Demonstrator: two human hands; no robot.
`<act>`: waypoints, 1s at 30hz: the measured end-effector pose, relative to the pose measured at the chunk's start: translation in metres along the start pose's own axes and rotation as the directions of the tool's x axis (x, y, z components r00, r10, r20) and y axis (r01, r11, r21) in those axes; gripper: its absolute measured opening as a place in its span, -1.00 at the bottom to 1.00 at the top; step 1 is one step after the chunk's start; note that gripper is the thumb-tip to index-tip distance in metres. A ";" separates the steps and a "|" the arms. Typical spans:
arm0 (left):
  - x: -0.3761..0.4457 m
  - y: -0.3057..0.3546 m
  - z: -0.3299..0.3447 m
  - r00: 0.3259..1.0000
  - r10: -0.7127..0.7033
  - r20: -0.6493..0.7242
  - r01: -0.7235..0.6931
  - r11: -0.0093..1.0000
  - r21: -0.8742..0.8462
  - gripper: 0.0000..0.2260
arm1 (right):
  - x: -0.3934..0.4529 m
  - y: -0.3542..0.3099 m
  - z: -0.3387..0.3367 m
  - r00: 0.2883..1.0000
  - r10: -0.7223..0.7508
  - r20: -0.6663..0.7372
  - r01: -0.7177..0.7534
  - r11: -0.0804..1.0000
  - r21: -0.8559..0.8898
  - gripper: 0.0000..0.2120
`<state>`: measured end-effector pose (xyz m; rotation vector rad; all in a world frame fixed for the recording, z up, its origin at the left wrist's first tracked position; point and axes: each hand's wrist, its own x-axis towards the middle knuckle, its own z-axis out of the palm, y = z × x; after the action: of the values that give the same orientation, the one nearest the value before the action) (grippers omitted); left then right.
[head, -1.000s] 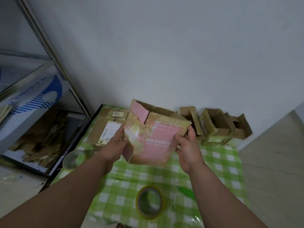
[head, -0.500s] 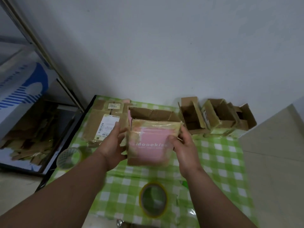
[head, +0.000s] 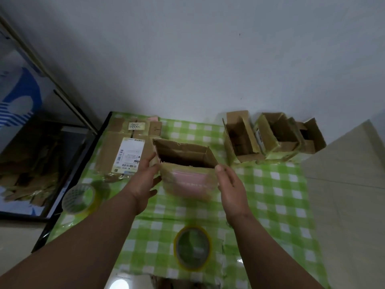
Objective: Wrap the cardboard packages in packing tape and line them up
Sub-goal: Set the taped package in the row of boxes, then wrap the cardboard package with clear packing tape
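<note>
Open cloth on table (head: 270,195) right of pink box (head: 187,174) — passable; taped boxes (head: 270,136) block rear, tape roll (head: 192,248) blocks front, flattened cartons (head: 125,151) left.

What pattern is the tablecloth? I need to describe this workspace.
Green and white checks, glossy tablecloth, clearest in the head view.

Surroundings of the work surface

Green-and-white checked tablecloth (head: 270,184) covering the table; plain pale wall (head: 198,59) directly behind it; metal shelf frame (head: 68,105) at the left, holding a blue-and-white printed box (head: 18,94) above and a heap of flattened cardboard scraps (head: 27,163) below; beige tiled floor (head: 345,195) at the right.
</note>
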<state>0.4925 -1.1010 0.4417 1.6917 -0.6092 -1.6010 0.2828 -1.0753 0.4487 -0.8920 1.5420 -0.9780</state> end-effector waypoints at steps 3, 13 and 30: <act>-0.004 0.007 0.003 1.000 0.017 -0.010 -0.017 0.998 0.053 -0.59 | 0.005 0.001 0.000 0.999 0.005 -0.044 -0.006 1.000 -0.025 -0.70; -0.007 0.007 0.007 0.929 0.354 -0.109 -0.222 0.767 0.601 -0.77 | 0.030 -0.005 0.000 0.988 -0.011 -0.155 -0.024 0.975 -0.220 -0.79; -0.012 0.015 0.014 0.815 0.574 0.086 -0.321 0.323 0.890 -0.66 | 0.048 -0.028 -0.002 0.983 -0.113 -0.146 0.004 0.802 -0.597 -0.67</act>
<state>0.4798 -1.1041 0.4614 2.0669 -1.8482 -0.5654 0.2744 -1.1296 0.4564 -1.3242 2.0373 -0.6167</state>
